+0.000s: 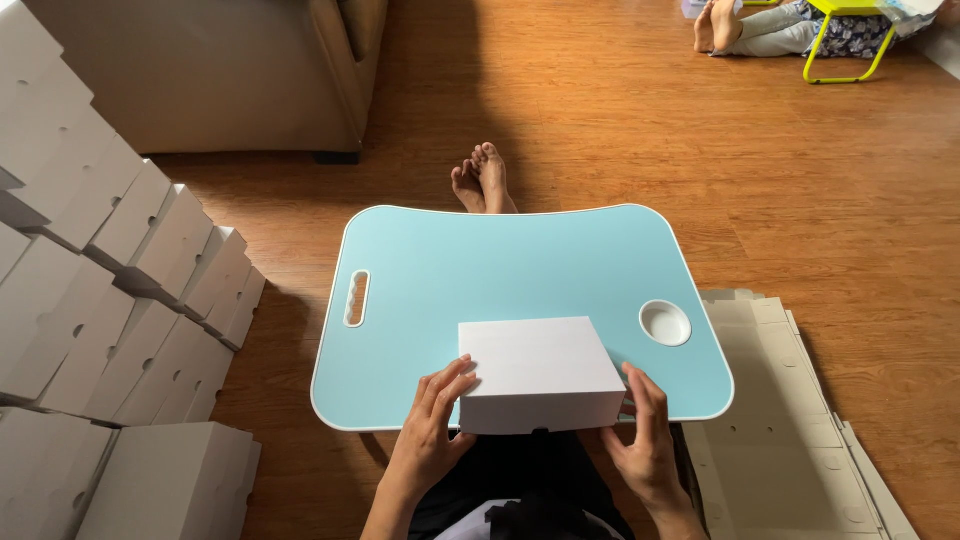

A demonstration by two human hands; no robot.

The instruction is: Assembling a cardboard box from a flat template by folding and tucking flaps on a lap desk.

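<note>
A closed white cardboard box (pixel 537 368) sits on the near edge of a light blue lap table (pixel 480 270). My left hand (pixel 432 432) presses against the box's left front corner, fingers spread along its side. The box's right front corner is held by my right hand (pixel 645 440), thumb up along the side. Both hands grip the box between them.
Rows of folded white boxes (pixel 120 300) are stacked on the floor at my left. Flat unfolded cardboard sheets (pixel 790 430) lie at my right. My feet (pixel 482 180) show beyond the table. A sofa (pixel 200 70) stands far left; another person's feet (pixel 718 25) and a yellow-green table frame (pixel 845 40) are far right.
</note>
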